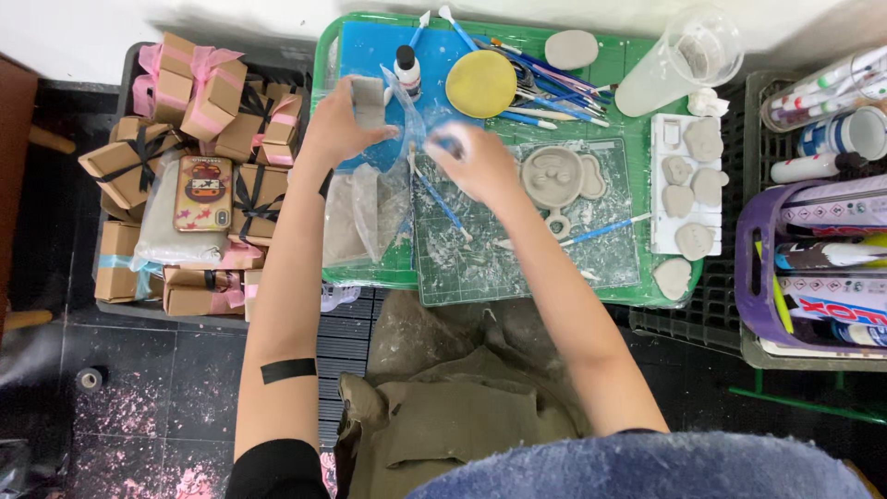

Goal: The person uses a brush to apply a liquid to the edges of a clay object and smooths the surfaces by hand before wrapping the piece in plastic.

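My left hand (337,129) holds a grey block of clay (368,100) above the left part of the green tray (365,274). My right hand (476,159) is blurred over the green cutting mat (517,259), fingers pinched near a blue tool tip; whether it grips something is unclear. A clear plastic bag (379,203) with clay residue hangs between the two hands. To the right of my right hand lies a flat grey clay figure (554,176) shaped like a round face with ears.
A yellow round sponge (480,83), blue modelling tools (554,88), a small white bottle (407,69) and a clear cup (684,55) sit at the tray's back. White tray with clay pieces (688,185) at right. Gift boxes and a phone (203,192) at left. Purple basket (753,277) far right.
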